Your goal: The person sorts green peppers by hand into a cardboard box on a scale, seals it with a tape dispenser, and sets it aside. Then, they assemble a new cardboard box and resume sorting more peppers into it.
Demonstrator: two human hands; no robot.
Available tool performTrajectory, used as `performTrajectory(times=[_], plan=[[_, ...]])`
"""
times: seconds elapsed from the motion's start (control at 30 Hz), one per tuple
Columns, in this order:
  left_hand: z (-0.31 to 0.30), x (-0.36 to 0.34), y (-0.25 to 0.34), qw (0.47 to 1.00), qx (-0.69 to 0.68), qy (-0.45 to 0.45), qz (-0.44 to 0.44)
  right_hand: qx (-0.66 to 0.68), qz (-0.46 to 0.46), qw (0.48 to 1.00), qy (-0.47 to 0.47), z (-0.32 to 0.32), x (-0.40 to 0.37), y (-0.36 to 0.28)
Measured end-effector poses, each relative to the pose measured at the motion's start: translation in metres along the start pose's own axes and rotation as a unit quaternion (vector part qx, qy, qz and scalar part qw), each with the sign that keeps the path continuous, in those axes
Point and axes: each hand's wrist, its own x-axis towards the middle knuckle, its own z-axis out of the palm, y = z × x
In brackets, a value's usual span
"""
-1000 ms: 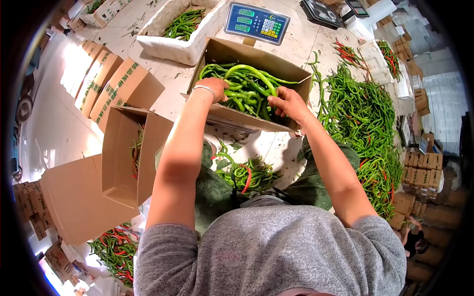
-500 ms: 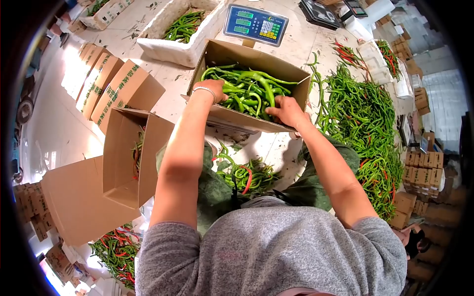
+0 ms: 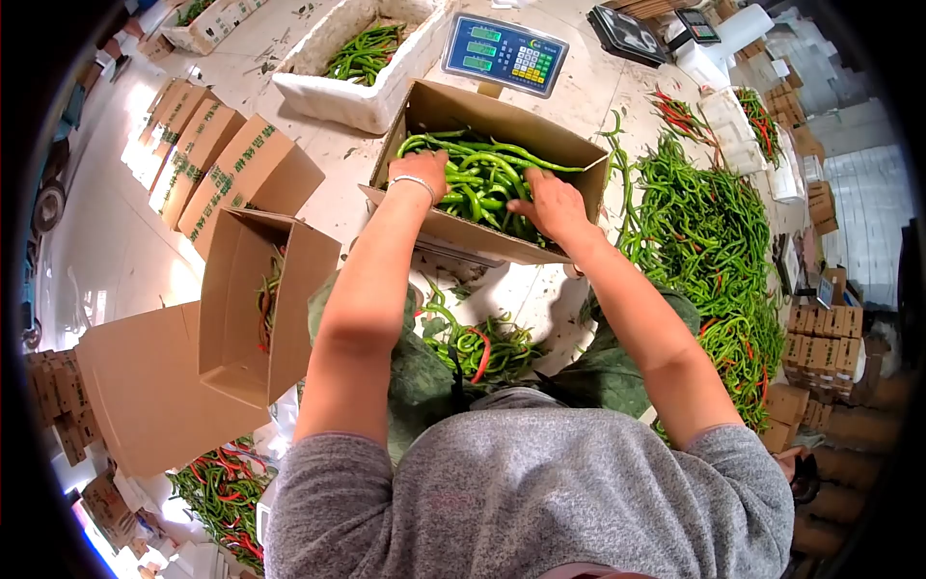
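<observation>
Long green chili peppers (image 3: 487, 179) lie in an open cardboard box (image 3: 463, 111) in front of me. At the box's left end, my left hand (image 3: 420, 174) rests on the peppers with its fingers stretched out and a bracelet at the wrist. Over the right part of the same heap is my right hand (image 3: 557, 205), its thumb and fingers apart and touching the peppers. Behind the box stands the blue panel of a digital scale (image 3: 504, 56) with lit green displays. Below the box, between my legs, lies a small pile of peppers (image 3: 487, 349) with one red one.
A large heap of green peppers (image 3: 694, 232) spreads on the floor at right. A white foam crate (image 3: 333, 101) with peppers stands behind left. Printed cartons (image 3: 236, 179) and an open cardboard box (image 3: 231, 318) are at left. More red and green peppers (image 3: 227, 497) lie lower left.
My right hand has lifted slightly, its fingers now reaching farther across the peppers. My left hand has shifted a little to the right, and a large curved pepper has moved within the box.
</observation>
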Motion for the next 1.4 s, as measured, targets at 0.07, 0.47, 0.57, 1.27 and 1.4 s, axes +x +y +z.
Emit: performTrajectory(times=[0.07, 0.47, 0.57, 1.27, 1.4], plan=[[0.0, -0.004, 0.003, 0.996, 0.015, 0.092, -0.009, 0.01, -0.104, 0.991, 0.081, 0.012, 0.004, 0.0], [-0.002, 0.015, -0.02, 0.997, -0.05, -0.049, -0.037, -0.052, -0.042, 0.989, -0.129, 0.007, -0.008, 0.015], [-0.026, -0.006, -0.003, 0.981, -0.065, 0.185, -0.006, 0.146, -0.143, 0.97, 0.129, -0.009, -0.033, 0.045], [-0.048, -0.042, -0.048, 0.92, -0.236, 0.298, -0.094, 0.365, 0.05, 0.906, 0.209, 0.02, -0.107, 0.109], [-0.018, -0.041, -0.063, 0.929, -0.354, 0.101, -0.037, 0.35, 0.0, 0.917, 0.19, 0.02, -0.088, 0.091]])
